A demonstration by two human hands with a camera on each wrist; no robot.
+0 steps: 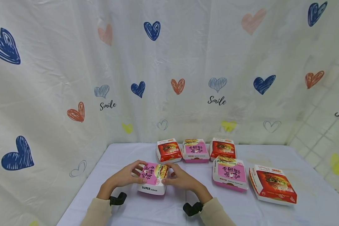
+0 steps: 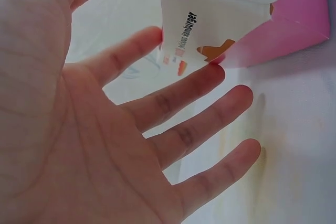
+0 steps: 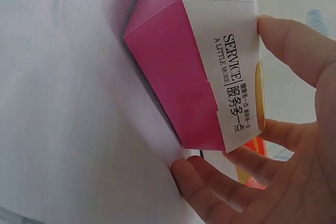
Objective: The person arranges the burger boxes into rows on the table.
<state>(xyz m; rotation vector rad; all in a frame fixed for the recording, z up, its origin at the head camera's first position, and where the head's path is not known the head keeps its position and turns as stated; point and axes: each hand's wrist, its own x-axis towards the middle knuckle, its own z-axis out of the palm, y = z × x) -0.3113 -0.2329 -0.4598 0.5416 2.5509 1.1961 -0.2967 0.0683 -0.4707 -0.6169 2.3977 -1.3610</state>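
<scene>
In the head view a pink and white burger box [image 1: 152,188] sits on the table between both hands, its lid closed and "SUPER BURGER" on the side facing me. My left hand [image 1: 126,174] holds its left side, thumb at the near corner and index finger at the far one. Spread fingers [image 2: 184,103] show in the left wrist view, two tips at the box's white flap. From the right, my right hand [image 1: 183,178] grips the opposite side. The right wrist view has its thumb [image 3: 294,40] on the lid's edge and other fingers round the far corner.
Along the back stand a red burger box [image 1: 169,150], a pink one [image 1: 196,150] and another red one [image 1: 222,148]. Farther right are a pink box [image 1: 230,173] and a larger-looking red box [image 1: 274,184]. A heart-printed curtain [image 1: 186,116] hangs behind the white-covered table [image 1: 271,216].
</scene>
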